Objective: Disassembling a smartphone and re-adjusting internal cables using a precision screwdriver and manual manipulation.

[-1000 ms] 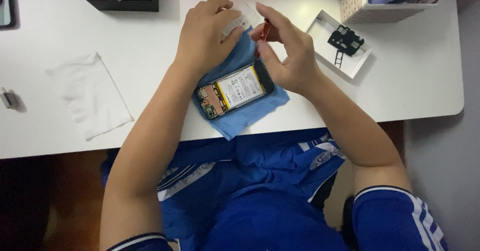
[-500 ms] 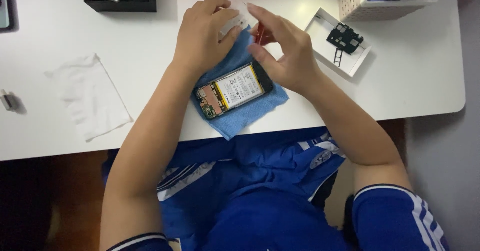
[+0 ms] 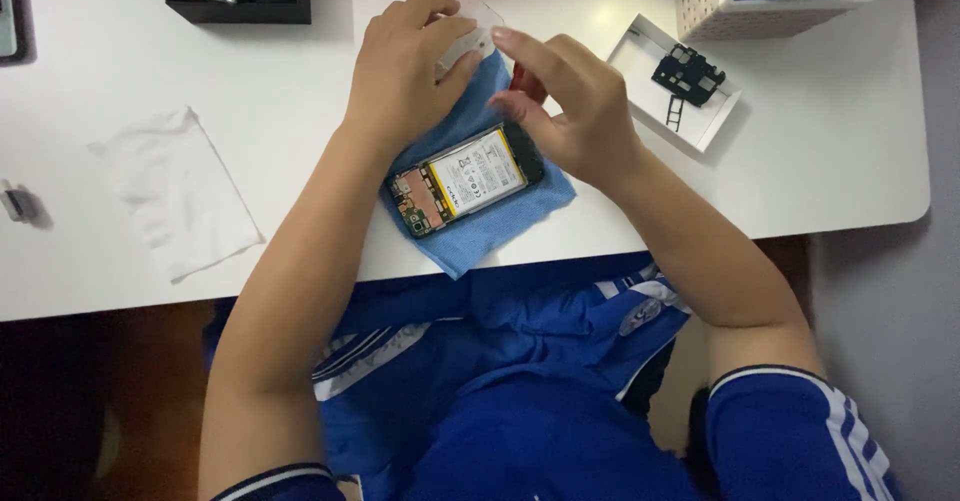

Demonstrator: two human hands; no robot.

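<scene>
Just below both hands (left hand (image 3: 400, 66), right hand (image 3: 575, 111)) lies the opened phone (image 3: 465, 179).

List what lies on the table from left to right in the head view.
White cloth → black tray → left hand → opened phone on the blue cloth → right hand → white tray with a black part → white box.
</scene>
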